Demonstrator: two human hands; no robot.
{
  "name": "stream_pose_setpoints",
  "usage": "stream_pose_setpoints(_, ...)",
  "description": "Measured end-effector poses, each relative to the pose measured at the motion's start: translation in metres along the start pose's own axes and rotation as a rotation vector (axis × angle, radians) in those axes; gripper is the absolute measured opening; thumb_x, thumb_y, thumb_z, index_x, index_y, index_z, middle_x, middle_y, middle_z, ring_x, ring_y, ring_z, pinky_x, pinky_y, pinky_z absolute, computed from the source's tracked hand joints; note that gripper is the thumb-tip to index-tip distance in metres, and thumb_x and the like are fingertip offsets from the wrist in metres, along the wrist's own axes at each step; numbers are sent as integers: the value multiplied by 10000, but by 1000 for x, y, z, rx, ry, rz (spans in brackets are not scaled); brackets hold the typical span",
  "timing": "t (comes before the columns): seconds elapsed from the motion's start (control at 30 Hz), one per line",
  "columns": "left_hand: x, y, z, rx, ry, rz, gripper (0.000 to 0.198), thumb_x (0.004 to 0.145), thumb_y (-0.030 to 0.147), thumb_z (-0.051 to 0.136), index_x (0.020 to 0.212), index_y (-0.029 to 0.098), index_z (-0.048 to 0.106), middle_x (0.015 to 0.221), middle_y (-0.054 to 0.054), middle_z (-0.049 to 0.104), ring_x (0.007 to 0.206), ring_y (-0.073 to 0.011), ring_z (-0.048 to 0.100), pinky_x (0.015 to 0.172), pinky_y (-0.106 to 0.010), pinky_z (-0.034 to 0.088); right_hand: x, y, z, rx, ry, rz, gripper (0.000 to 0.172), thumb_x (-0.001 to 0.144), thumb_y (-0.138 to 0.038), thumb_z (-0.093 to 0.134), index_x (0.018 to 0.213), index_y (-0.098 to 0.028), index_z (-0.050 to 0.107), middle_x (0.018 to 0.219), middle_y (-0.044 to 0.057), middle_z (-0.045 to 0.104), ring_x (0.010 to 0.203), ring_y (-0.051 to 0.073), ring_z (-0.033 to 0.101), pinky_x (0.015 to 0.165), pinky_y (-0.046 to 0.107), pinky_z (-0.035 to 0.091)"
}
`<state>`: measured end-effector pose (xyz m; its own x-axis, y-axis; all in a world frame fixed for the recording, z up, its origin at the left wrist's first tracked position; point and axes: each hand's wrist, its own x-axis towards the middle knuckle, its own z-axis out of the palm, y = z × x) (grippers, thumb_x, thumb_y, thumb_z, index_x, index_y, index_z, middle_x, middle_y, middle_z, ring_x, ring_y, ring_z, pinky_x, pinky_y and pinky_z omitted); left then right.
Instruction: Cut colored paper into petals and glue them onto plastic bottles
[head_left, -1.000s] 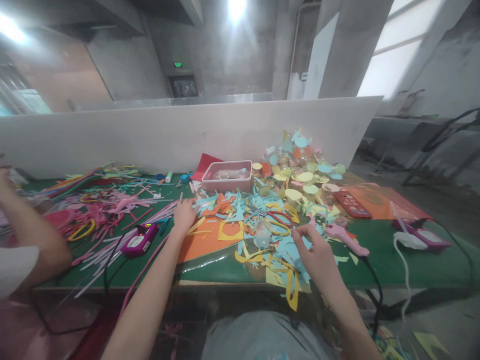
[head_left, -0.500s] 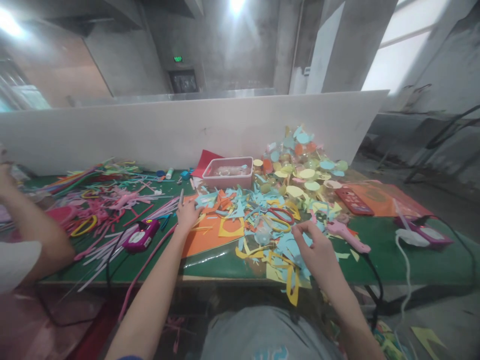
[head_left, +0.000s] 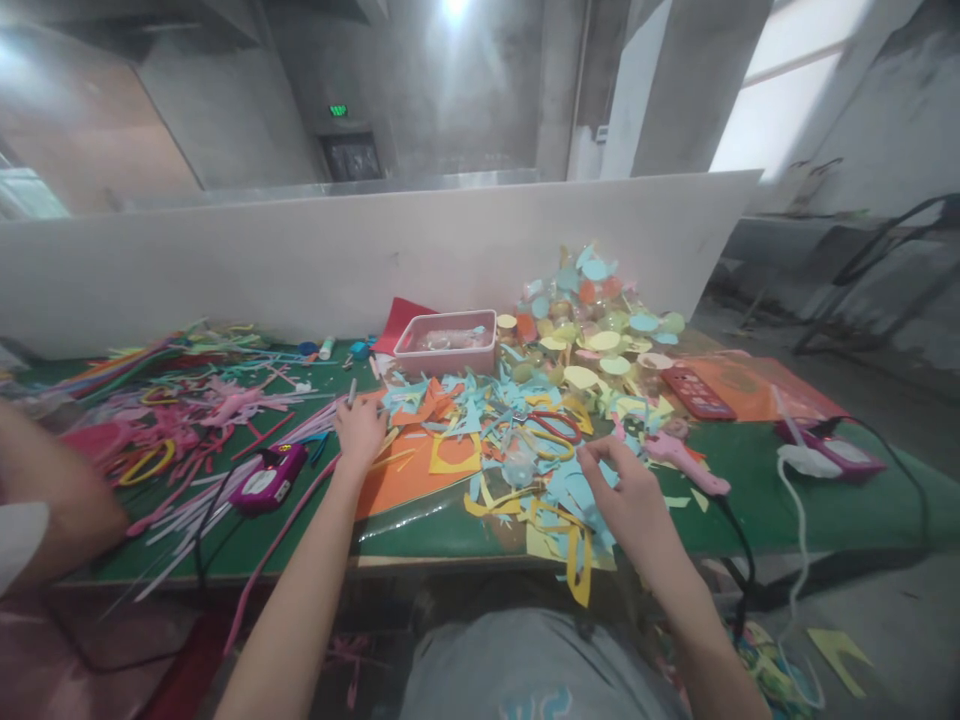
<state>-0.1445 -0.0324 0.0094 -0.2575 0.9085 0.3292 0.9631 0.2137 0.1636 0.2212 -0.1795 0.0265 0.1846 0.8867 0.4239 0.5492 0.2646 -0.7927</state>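
Head view: red-and-yellow-handled scissors [head_left: 553,416] lie beyond and left of the nearer right hand [head_left: 624,480] — closed in a pinch — long axis toward it; left hand [head_left: 361,432], grip indiscernible.

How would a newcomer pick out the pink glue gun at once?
On the green table, find the right hand, by the paper scraps. Just right of it lies the pink glue gun, nearer the table's front edge than the flat red case. Its chunky pink body and black cord set it apart from the thin scraps and that case.
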Motion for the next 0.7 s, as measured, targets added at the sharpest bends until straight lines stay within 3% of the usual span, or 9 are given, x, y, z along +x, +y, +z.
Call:
stream_pose_setpoints(0.4,-19,-7,-25,-79,174,-1,279,876,264,501,1029,149,704,1154,-210,638,1111,-401,524,908,-519,435,-1,0,0,3,0,-34,298,941,-457,483,755,-231,538,769,25,624,727,202,532,623,306,377)
stream_pose_setpoints(0.7,-25,-8,-33,-368,377,-3,168,866,266,526,935,174,648,1122,-151,577,1015,-307,577,957,-447,448,-1,1,2,-3,-2,-29,301,946,-463,479,758,-234,530,782,27,624,746,203,539,617,298,379)
